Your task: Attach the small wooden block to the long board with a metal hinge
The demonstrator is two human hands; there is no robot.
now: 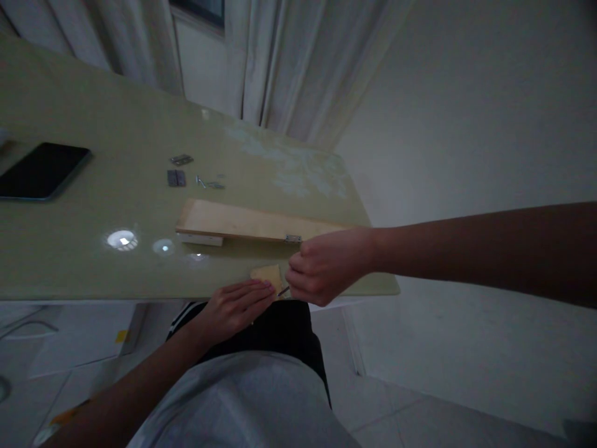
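At the table's near edge, my left hand (240, 305) holds a small pale wooden block (268, 274), its fingers stretched across the top. The thumb is out of sight. Just to the right, my right hand (321, 264) is closed round a thin dark rod (283, 290), whose tip points at the block. The rest of the rod is hidden in the fist, so its kind cannot be told. Behind the hands lies a long wooden board (237, 219), with a small metal hinge (293, 238) on its front edge and a white piece (201, 239) under its left end.
Two loose hinges (176, 178) and several screws (209, 183) lie beyond the board. A black tablet (44, 171) is at the far left of the glossy greenish table (116, 124). Curtains (308, 68) hang behind, and a wall (466, 137) stands on the right.
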